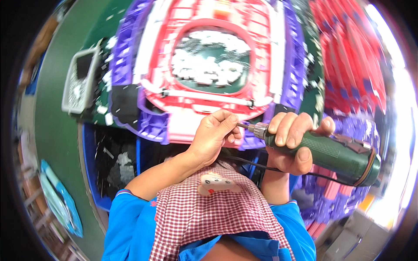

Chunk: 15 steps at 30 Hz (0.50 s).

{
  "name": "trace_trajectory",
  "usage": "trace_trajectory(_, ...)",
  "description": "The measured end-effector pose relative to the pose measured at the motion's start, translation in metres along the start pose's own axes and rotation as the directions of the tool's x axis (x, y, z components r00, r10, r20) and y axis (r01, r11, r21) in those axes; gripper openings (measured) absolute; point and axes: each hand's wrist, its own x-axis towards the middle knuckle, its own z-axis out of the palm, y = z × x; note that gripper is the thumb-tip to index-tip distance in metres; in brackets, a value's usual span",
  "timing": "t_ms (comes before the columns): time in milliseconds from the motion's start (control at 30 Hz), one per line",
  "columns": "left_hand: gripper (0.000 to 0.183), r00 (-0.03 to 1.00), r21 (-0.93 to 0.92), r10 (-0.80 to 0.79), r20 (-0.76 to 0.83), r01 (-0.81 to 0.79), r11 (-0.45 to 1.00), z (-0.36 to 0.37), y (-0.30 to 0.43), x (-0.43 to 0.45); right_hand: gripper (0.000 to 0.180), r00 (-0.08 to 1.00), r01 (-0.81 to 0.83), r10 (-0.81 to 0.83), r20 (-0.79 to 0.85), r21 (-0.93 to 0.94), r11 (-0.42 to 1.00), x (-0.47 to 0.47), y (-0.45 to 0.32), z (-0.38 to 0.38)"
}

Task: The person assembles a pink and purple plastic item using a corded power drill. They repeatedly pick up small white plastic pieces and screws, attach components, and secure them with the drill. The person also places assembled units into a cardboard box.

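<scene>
My right hand (290, 140) is closed around a green electric screwdriver (326, 153), which lies nearly level and points left. The thumb and forefinger of my left hand (217, 132) pinch at the tip of its bit (242, 125); whether a screw is between them cannot be told. Beyond both hands lies a large pink and purple plastic assembly (202, 127) with an oval opening and white side strips. A white bar (209, 98) with black ends crosses it below the opening. Small white parts (209, 70) show through the opening, on the green surface.
At the left stands a white tray (67, 94) of small metal parts. Blue bins (86, 163) sit below the table edge. Pink plastic parts (352, 58) are stacked at the right, with purple parts (359, 130) nearer. A black cord (261, 165) runs beneath my hands.
</scene>
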Motion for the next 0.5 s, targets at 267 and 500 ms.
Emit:
trace_trajectory(267,0.019,0.958,0.252,-0.175,0.228,0.115,0.961,0.048,-0.07,0.03,0.057,0.933,0.135,-0.177,-0.314,-0.149,0.98,-0.038,-0.065,-0.054)
trace_trajectory(500,0.022,0.962,0.311,-0.263,0.069,0.229,0.922,0.055,-0.075,0.037,0.051,0.905,0.132,-0.302,-0.3,-0.476,0.87,-0.015,-0.022,-0.109)
